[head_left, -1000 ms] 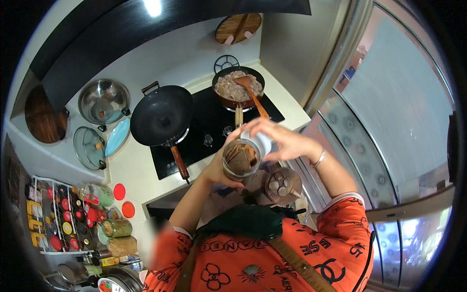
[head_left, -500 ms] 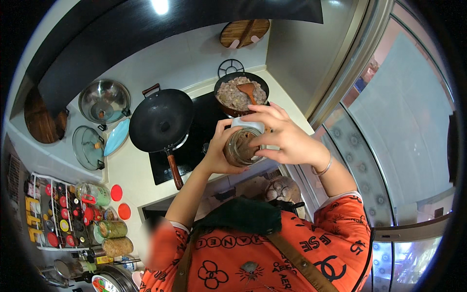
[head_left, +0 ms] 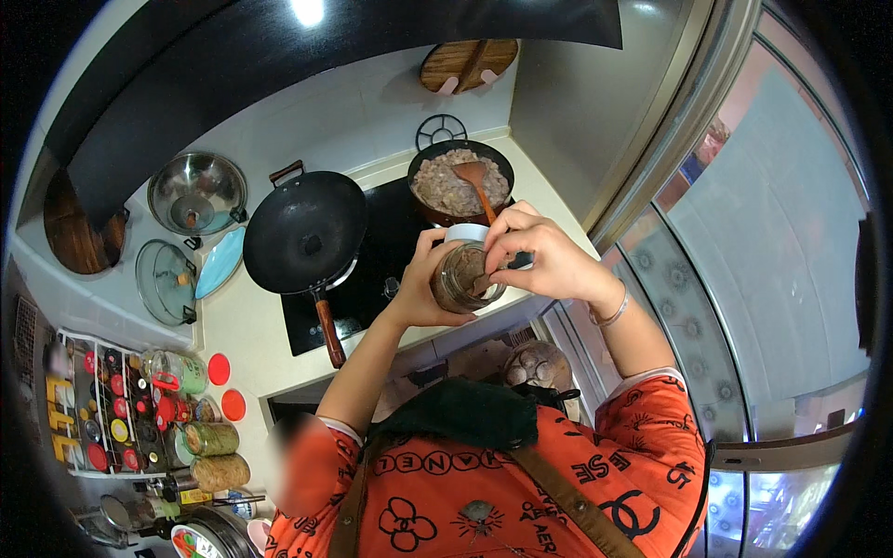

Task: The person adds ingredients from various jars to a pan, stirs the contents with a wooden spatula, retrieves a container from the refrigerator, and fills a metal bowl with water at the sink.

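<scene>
My left hand is wrapped round a glass jar with brown, powdery contents, tilted above the front of the hob. The fingers of my right hand are pinched together at the jar's mouth; what they grip is too small to make out. Just behind the jar shows a white round thing, partly hidden by it. Beyond my hands stands a dark pan of chopped, pale meat-like food, a wooden spatula resting in it.
An unfilled black wok sits on the left of the black hob, its wooden handle toward me. Lids and a blue oval plate lean at the left wall. Several jars and a spice rack line the left counter.
My right hand's fingers were spread over the jar and have closed into a pinch at its mouth. My left hand still holds the jar in nearly the same place.
</scene>
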